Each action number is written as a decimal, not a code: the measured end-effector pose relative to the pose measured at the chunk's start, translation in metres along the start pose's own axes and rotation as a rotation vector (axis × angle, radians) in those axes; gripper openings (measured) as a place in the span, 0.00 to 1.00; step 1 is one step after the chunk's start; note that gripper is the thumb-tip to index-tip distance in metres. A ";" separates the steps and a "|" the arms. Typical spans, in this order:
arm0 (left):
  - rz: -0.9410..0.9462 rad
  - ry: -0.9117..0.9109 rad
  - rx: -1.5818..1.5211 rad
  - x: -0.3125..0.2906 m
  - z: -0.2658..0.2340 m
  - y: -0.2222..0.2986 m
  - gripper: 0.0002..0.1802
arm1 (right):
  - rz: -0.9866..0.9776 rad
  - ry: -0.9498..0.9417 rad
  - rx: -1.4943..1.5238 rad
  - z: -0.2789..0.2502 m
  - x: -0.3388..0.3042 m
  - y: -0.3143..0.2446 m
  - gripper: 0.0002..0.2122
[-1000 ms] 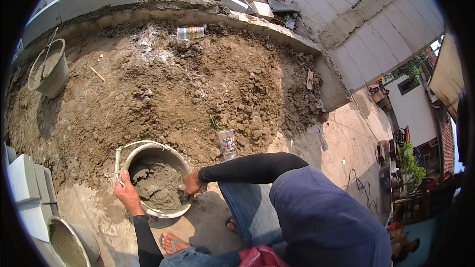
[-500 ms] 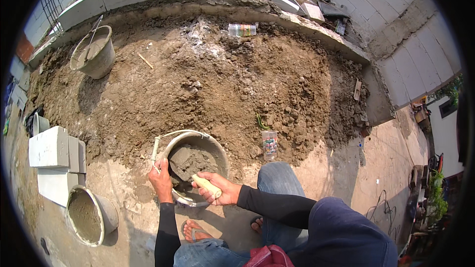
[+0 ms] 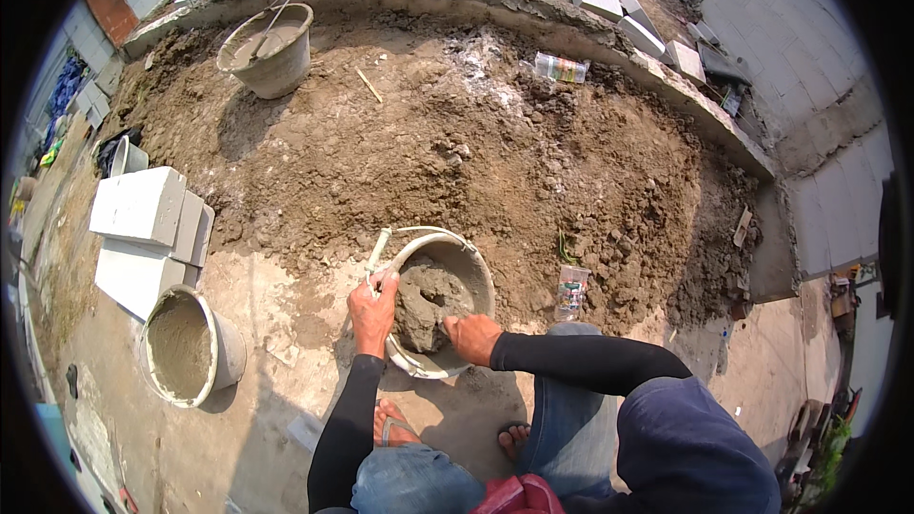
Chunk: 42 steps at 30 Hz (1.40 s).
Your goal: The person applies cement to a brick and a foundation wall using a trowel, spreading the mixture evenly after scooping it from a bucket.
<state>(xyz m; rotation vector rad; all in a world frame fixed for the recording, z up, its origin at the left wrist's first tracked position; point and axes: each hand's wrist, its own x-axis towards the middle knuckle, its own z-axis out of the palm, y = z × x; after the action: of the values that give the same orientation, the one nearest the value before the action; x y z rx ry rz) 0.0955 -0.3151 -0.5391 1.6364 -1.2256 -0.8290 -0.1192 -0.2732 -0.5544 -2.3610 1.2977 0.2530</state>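
Note:
A pale round bucket (image 3: 486, 278) stands on the ground in front of my feet, with thick grey mortar (image 3: 427, 297) in it. My left hand (image 3: 372, 312) is closed on the bucket's left rim, beside the raised wire handle with its light grip (image 3: 379, 247). Over the right side of the mortar, my right hand (image 3: 473, 339) is wrapped round the handle of a trowel. Its blade is hidden in the mortar, and the fist covers most of the handle.
A second mortar bucket (image 3: 228, 354) stands at left, near stacked white blocks (image 3: 143, 205). Another bucket (image 3: 286, 65) sits on the dirt mound (image 3: 400, 152) at far left. Two clear plastic cups (image 3: 571, 293) lie about. A low concrete edge (image 3: 657, 76) bounds the mound.
The view has shifted, so the scene sits further right. My right hand has turned over at the mortar, hiding the pale trowel handle that showed before. My left hand stays on the rim.

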 end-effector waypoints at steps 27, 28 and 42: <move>-0.043 -0.071 -0.002 -0.002 0.005 0.023 0.17 | -0.003 0.019 -0.225 -0.030 0.025 0.047 0.07; -0.013 -0.038 -0.033 0.000 0.009 0.022 0.17 | 0.009 0.055 -0.204 -0.008 0.006 0.038 0.06; -0.058 0.100 -0.088 -0.001 0.004 0.006 0.18 | 0.208 -0.357 0.280 -0.016 -0.013 0.056 0.28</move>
<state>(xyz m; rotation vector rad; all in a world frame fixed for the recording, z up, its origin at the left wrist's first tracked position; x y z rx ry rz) 0.0895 -0.3164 -0.5352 1.6287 -1.0617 -0.8159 -0.1741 -0.2971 -0.5516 -1.8496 1.3047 0.4967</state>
